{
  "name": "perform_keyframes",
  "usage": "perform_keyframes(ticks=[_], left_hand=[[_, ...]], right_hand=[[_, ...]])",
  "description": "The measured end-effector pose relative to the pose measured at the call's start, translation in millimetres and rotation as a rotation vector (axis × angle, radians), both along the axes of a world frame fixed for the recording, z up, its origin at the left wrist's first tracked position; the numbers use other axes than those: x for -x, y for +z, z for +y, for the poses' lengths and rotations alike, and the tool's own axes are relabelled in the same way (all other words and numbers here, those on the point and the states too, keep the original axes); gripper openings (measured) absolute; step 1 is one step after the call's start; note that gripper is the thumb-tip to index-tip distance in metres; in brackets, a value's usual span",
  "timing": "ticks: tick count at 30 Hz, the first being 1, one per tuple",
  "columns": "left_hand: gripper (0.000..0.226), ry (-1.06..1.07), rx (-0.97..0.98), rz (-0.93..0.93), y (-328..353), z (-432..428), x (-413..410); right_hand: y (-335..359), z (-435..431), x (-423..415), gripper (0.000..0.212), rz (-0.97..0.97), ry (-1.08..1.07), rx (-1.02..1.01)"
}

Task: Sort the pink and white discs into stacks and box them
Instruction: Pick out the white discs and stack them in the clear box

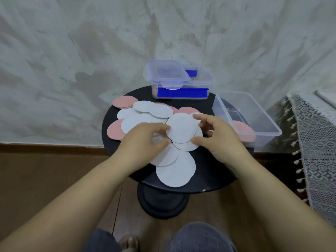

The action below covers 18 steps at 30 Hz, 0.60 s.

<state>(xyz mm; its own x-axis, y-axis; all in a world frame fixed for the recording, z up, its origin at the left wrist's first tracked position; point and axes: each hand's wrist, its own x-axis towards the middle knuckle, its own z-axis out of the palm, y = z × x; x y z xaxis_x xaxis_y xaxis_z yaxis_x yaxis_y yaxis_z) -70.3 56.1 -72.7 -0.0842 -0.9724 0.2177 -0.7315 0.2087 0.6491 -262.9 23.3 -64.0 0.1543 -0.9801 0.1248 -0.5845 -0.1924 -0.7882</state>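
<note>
Head view. Both hands work over a round black desk (214,170). The left hand (145,136) and right hand (218,137) hold one white disc (181,127) between them, on top of the heap.

Left fingers (161,130) are curled, with thumb and forefinger pinching the disc's left edge. Right fingers (201,117) are also curled and pinching, forefinger on the far edge and thumb on the near edge.

More white discs (145,115) lie overlapped under and beyond the left fingers, and some spread back below both hands toward the body. Pink discs (123,102) show at the fringe of the heap, beyond and left of the left fingers, partly covered by white ones.

A clear box (265,115) with no lid stands just right of the right fingers at the desk's edge. A pink stack (243,132) lies in its near end.

A far box (181,92) with blue strips stands beyond both hands at the back of the desk. A blue-rimmed lid (166,73) rests askew on top of it.

A lace cloth (318,142) hangs well to the right.
</note>
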Motion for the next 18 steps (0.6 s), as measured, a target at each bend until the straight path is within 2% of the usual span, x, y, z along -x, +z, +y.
perform_keyframes(ticks=[9,13,15,18], left_hand=[[0.037,0.201,-0.071,0.334,9,-11,12],[0.005,0.166,-0.032,0.503,20,-13,12],[0.009,0.126,0.008,0.607,27,-10,8],[0.013,0.064,0.042,0.637,33,-4,-3]], right_hand=[[7,3,-1,0.033,-0.143,0.024,-0.014],[10,3,-1,0.032,-0.216,-0.004,-0.020],[13,3,0,0.028,-0.274,-0.003,-0.036],[18,4,2,0.016,-0.345,-0.027,-0.090]])
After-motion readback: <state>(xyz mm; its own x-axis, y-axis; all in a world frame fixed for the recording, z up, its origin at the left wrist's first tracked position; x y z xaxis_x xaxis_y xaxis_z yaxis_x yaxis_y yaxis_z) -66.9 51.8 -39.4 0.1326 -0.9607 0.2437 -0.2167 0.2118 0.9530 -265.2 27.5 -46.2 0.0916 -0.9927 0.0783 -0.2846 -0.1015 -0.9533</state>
